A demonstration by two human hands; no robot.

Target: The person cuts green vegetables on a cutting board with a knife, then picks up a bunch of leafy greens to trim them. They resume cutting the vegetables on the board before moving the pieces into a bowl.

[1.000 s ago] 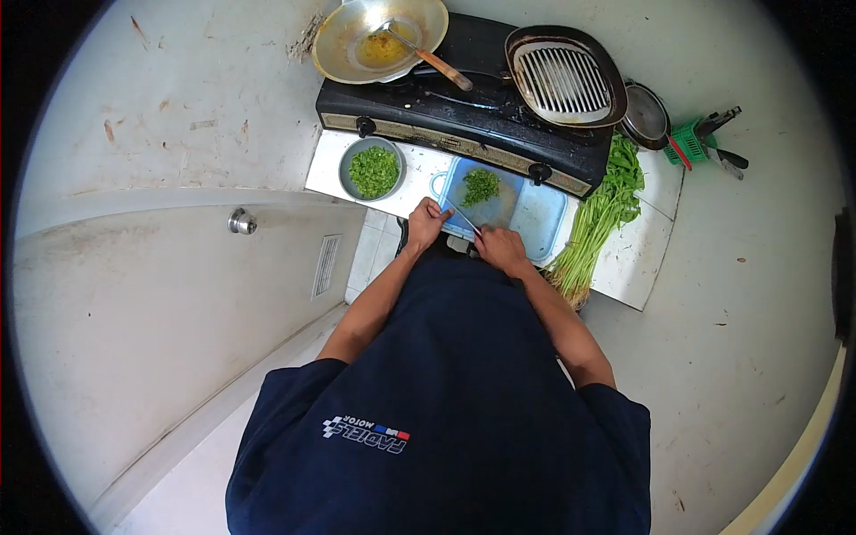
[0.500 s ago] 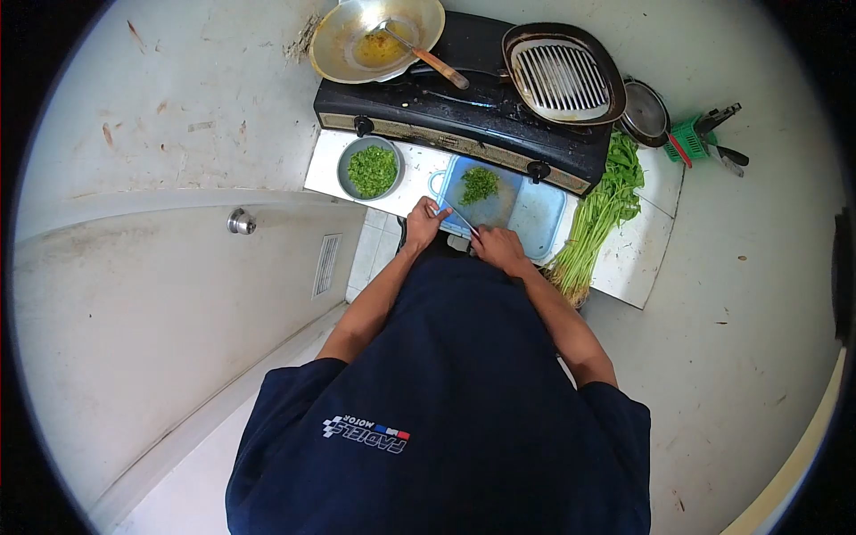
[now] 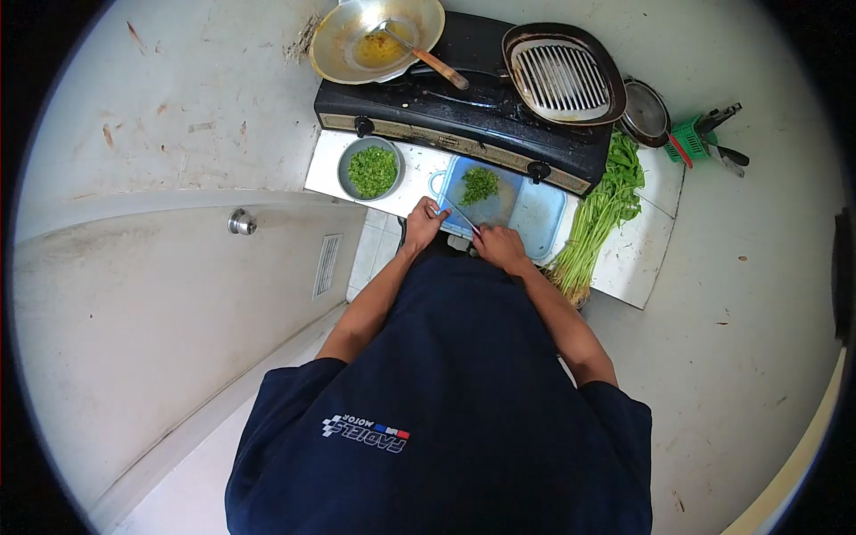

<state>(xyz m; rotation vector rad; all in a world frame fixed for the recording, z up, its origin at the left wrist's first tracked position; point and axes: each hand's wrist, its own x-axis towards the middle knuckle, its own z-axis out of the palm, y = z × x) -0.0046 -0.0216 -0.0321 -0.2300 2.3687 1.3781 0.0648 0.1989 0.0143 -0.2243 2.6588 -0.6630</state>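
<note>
My right hand [image 3: 501, 246] is wrapped round the handle of a knife [image 3: 461, 214], whose thin blade slants up and left over the near edge of a blue cutting board [image 3: 539, 223]. At the board's near left corner, close to the blade, is my left hand [image 3: 424, 221] with its fingers bent together. Whatever it may pinch is too small to make out. A small heap of chopped greens [image 3: 480, 185] lies on the board beyond the blade. To the left stands a grey bowl [image 3: 399, 169] holding more chopped greens [image 3: 372, 172].
Behind the board is a black gas stove [image 3: 464, 111], bearing a wok [image 3: 330, 53] with a wooden-handled spatula [image 3: 437, 66] and a grill pan [image 3: 615, 85]. Leafy long-stemmed greens [image 3: 599, 214] lie at right. Beyond them are a small pan [image 3: 645, 111] and a green basket [image 3: 687, 138] of utensils.
Hardly anything differs. The knife and my right hand have shifted very slightly; my left hand stays at the board's corner.
</note>
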